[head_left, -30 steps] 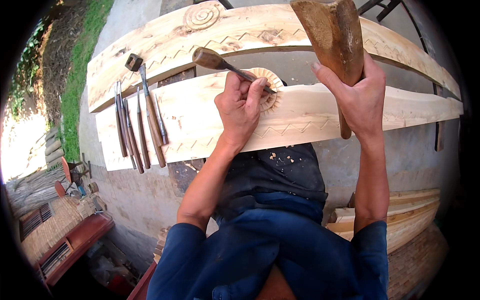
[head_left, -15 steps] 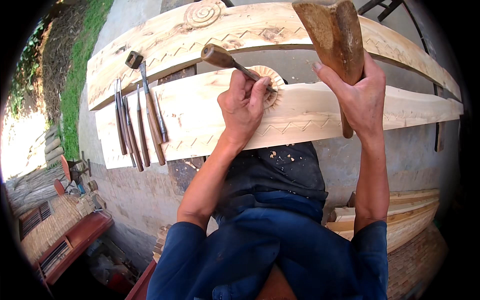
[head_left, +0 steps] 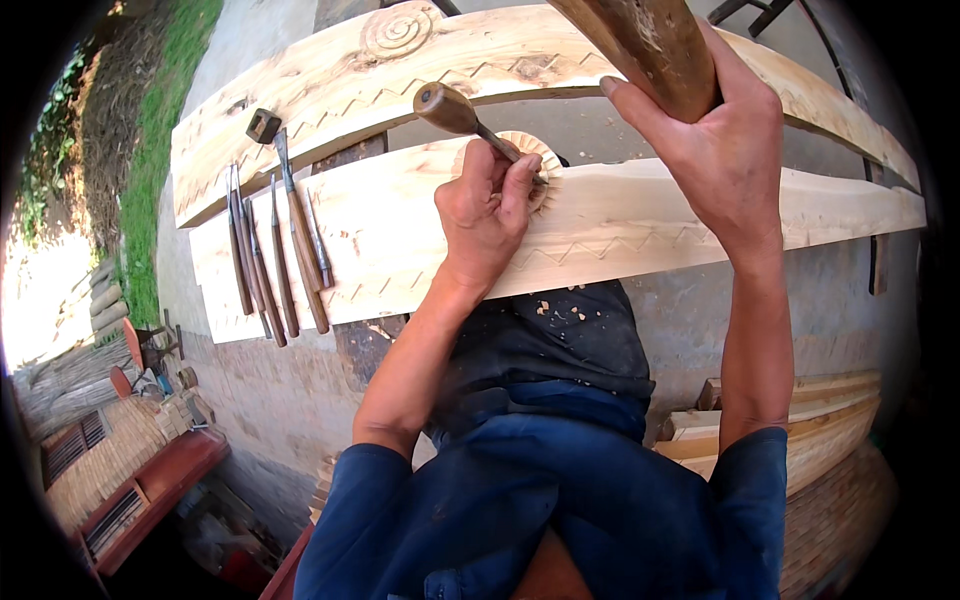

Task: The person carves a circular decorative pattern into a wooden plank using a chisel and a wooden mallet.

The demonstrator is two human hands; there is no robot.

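Note:
My left hand (head_left: 485, 210) grips a wooden-handled carving chisel (head_left: 447, 108), its tip down in a rayed round carving (head_left: 533, 150) on the near pale board (head_left: 630, 220), which has a scored zigzag line. My right hand (head_left: 725, 160) is closed round a worn wooden mallet (head_left: 645, 45), held up to the right above the boards. Several chisels (head_left: 282, 290), some with dark wooden handles, lie side by side on the left of the near board, one topped by a dark square-headed piece (head_left: 264, 125).
A second long board (head_left: 420, 70) with a carved spiral (head_left: 395, 32) lies behind, on dark supports (head_left: 765, 15). Stacked planks (head_left: 790, 400) sit lower right. A red wooden item (head_left: 170, 470) and logs (head_left: 70, 380) are lower left, grass (head_left: 160, 130) beside the concrete floor (head_left: 250, 400).
My right hand has raised the mallet up and to the right, partly out of view. My left hand and the chisel have shifted slightly rightward, with the handle now tilted more steeply.

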